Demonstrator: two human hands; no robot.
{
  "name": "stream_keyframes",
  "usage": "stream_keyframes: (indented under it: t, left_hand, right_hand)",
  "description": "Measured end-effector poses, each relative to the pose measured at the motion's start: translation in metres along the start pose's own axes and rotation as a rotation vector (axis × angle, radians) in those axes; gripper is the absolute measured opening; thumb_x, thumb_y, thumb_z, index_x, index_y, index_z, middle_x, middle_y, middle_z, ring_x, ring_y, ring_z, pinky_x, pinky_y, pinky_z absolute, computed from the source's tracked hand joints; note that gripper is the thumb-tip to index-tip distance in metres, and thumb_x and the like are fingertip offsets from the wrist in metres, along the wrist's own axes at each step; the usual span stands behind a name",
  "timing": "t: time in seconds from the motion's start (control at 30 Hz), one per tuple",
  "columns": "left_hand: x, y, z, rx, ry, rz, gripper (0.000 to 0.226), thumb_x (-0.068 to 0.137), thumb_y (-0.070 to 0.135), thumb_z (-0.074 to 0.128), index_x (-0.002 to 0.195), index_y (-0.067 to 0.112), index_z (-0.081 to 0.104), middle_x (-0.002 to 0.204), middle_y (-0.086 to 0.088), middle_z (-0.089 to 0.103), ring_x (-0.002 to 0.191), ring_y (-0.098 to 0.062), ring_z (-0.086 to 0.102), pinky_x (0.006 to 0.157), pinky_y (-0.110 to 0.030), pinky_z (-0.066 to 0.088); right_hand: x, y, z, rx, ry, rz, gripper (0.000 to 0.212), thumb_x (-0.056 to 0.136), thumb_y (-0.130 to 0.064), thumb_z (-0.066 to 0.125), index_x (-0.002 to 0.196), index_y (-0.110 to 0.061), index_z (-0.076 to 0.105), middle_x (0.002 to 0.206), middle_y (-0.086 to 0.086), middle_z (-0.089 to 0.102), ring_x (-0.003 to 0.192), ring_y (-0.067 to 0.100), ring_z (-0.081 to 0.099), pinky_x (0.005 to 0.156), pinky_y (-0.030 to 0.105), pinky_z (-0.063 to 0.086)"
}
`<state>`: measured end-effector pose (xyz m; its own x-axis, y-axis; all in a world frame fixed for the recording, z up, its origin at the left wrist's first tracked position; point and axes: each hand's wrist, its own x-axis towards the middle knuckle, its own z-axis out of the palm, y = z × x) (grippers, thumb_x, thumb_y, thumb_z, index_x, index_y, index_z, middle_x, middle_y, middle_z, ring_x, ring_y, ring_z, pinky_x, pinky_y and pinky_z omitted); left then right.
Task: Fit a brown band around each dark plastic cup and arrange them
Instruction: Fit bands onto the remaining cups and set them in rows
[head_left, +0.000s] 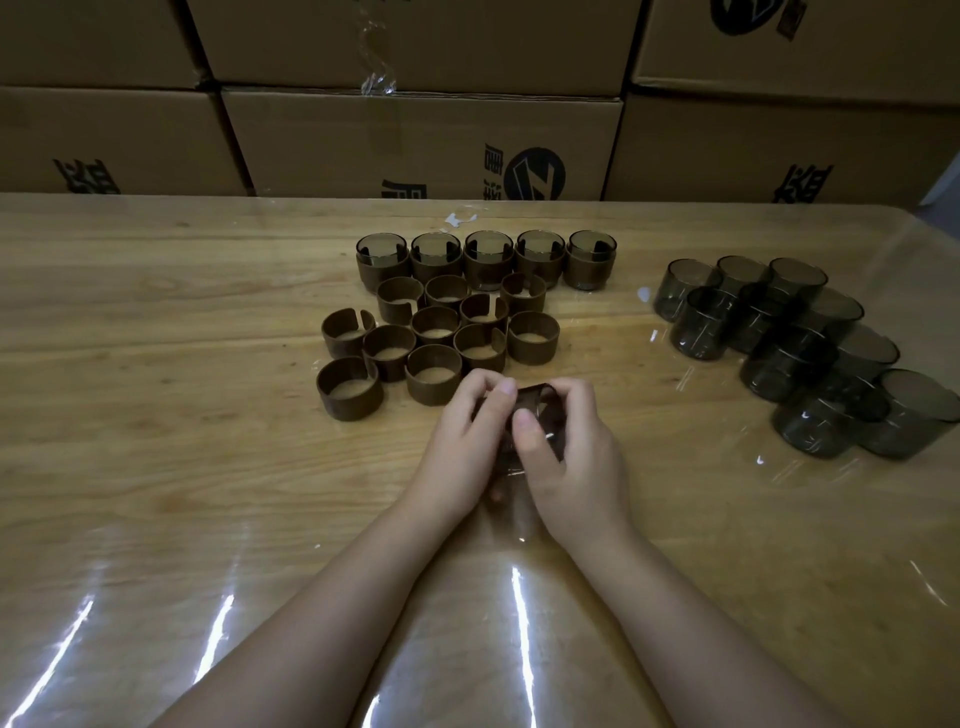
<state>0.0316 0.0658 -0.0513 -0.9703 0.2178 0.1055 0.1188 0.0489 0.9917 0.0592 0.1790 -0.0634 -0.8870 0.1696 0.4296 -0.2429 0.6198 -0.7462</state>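
My left hand (460, 441) and my right hand (566, 457) meet at the table's middle, both gripping one dark plastic cup (540, 415) with a brown band partly around it; fingers hide most of it. Just beyond my hands lies a cluster of several loose brown bands (441, 338), open rings standing on edge. Behind them, a row of several banded cups (485, 260) stands side by side. At the right sits a group of several bare dark cups (795, 353), packed closely together.
The wooden table (156, 364) is covered with a shiny clear sheet. Stacked cardboard boxes (415, 140) form a wall along the table's far edge. A scrap of white tape (457, 218) lies behind the banded row.
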Motion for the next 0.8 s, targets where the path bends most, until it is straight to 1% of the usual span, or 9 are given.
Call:
stream_keyframes:
  t: [0.17, 0.23, 0.3, 0.37, 0.5, 0.57, 0.6, 0.7, 0.8]
  left_hand:
    - [-0.002, -0.003, 0.000, 0.262, 0.085, 0.069, 0.037, 0.075, 0.064, 0.043, 0.094, 0.033, 0.049, 0.074, 0.026, 0.063, 0.068, 0.007, 0.059, 0.056, -0.009, 0.042]
    - [-0.005, -0.004, 0.002, 0.403, 0.058, 0.104, 0.055, 0.070, 0.070, 0.040, 0.110, 0.033, 0.047, 0.080, 0.021, 0.063, 0.078, 0.005, 0.061, 0.066, -0.016, 0.047]
    - [-0.008, -0.004, 0.006, 0.549, -0.004, 0.176, 0.075, 0.070, 0.071, 0.040, 0.131, 0.028, 0.036, 0.095, 0.018, 0.060, 0.089, -0.008, 0.064, 0.076, -0.029, 0.052]
    - [-0.008, -0.005, 0.008, 0.589, 0.019, 0.220, 0.081, 0.070, 0.071, 0.040, 0.135, 0.023, 0.035, 0.099, 0.016, 0.055, 0.091, -0.009, 0.061, 0.077, -0.031, 0.052]
    - [-0.005, -0.008, 0.005, 0.463, 0.069, 0.313, 0.062, 0.072, 0.060, 0.050, 0.125, 0.029, 0.048, 0.112, 0.011, 0.048, 0.098, 0.007, 0.050, 0.078, -0.016, 0.046]
    - [-0.002, -0.007, 0.001, 0.277, 0.058, 0.200, 0.042, 0.074, 0.058, 0.052, 0.111, 0.039, 0.051, 0.107, 0.012, 0.057, 0.092, 0.005, 0.057, 0.073, -0.015, 0.048]
    - [0.001, -0.006, 0.000, 0.119, 0.072, 0.093, 0.036, 0.075, 0.058, 0.052, 0.104, 0.037, 0.056, 0.096, 0.011, 0.062, 0.080, 0.001, 0.061, 0.064, -0.019, 0.049]
    - [0.009, -0.006, -0.009, -0.200, 0.115, -0.158, 0.057, 0.080, 0.061, 0.044, 0.100, 0.013, 0.065, 0.063, 0.001, 0.065, 0.045, -0.009, 0.051, 0.039, -0.021, 0.038]
    - [0.012, -0.007, -0.014, -0.517, 0.105, -0.185, 0.071, 0.074, 0.070, 0.055, 0.114, 0.011, 0.059, 0.089, -0.010, 0.072, 0.055, -0.012, 0.061, 0.047, -0.025, 0.052]
  right_hand:
    - [0.001, 0.003, 0.002, 0.097, -0.024, 0.065, 0.037, 0.081, -0.066, 0.029, 0.091, -0.033, 0.044, 0.066, -0.009, 0.062, 0.067, 0.002, 0.059, 0.053, 0.020, 0.042]
    - [0.005, 0.005, 0.001, 0.226, -0.016, 0.214, 0.052, 0.078, -0.071, 0.024, 0.086, -0.028, 0.053, 0.071, -0.010, 0.064, 0.068, -0.002, 0.059, 0.058, 0.016, 0.041]
    - [0.010, 0.008, -0.001, 0.422, -0.032, 0.389, 0.067, 0.075, -0.075, 0.022, 0.089, -0.025, 0.063, 0.082, -0.007, 0.068, 0.075, -0.002, 0.062, 0.067, 0.021, 0.045]
    - [0.012, 0.010, -0.001, 0.456, -0.042, 0.407, 0.071, 0.075, -0.076, 0.022, 0.088, -0.023, 0.066, 0.085, -0.004, 0.070, 0.078, 0.002, 0.065, 0.068, 0.023, 0.047]
    - [0.012, 0.011, 0.001, 0.453, -0.097, 0.374, 0.073, 0.074, -0.078, 0.024, 0.094, -0.023, 0.067, 0.087, -0.002, 0.072, 0.084, 0.008, 0.067, 0.073, 0.029, 0.051]
    - [0.011, 0.010, 0.001, 0.507, -0.126, 0.339, 0.067, 0.075, -0.078, 0.026, 0.097, -0.027, 0.065, 0.077, -0.009, 0.070, 0.070, 0.002, 0.064, 0.060, 0.018, 0.048]
    - [0.011, 0.010, 0.000, 0.551, -0.132, 0.315, 0.064, 0.077, -0.076, 0.026, 0.100, -0.030, 0.064, 0.066, -0.009, 0.066, 0.058, 0.000, 0.059, 0.052, 0.013, 0.042]
    - [0.015, 0.011, -0.003, 0.608, -0.109, 0.312, 0.049, 0.092, -0.064, 0.025, 0.111, -0.034, 0.059, 0.053, -0.004, 0.056, 0.045, 0.003, 0.045, 0.045, 0.014, 0.036]
    - [0.020, 0.017, -0.003, 0.596, -0.036, 0.433, 0.022, 0.102, -0.033, 0.039, 0.104, -0.034, 0.061, 0.058, -0.009, 0.059, 0.050, 0.003, 0.050, 0.046, 0.017, 0.041]
